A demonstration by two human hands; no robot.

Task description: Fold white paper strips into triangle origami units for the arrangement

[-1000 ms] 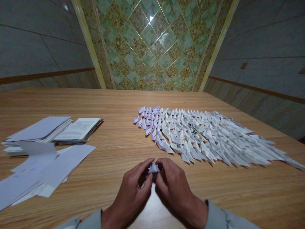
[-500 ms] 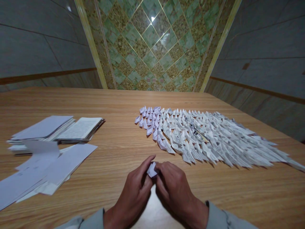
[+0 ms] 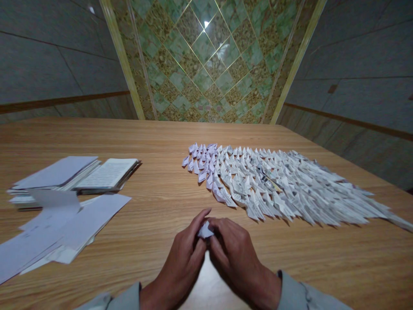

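Note:
Both my hands meet low over the wooden table (image 3: 161, 202), just in front of me. My left hand (image 3: 182, 262) and my right hand (image 3: 237, 256) pinch a small folded white paper piece (image 3: 204, 231) between their fingertips. Most of the piece is covered by my fingers. Beyond my hands, to the right, lie rows of several similar folded paper pieces (image 3: 277, 187), laid out in a wide fan.
At the left lie loose white sheets (image 3: 61, 228) and behind them a stack of paper with a printed booklet (image 3: 106, 174). A green tiled wall panel rises behind the table's far edge. The table's right edge slants away at the far right.
My fingers have closed tighter around the small paper piece, which has sunk lower between them and shows less. The hands have stayed in the same place.

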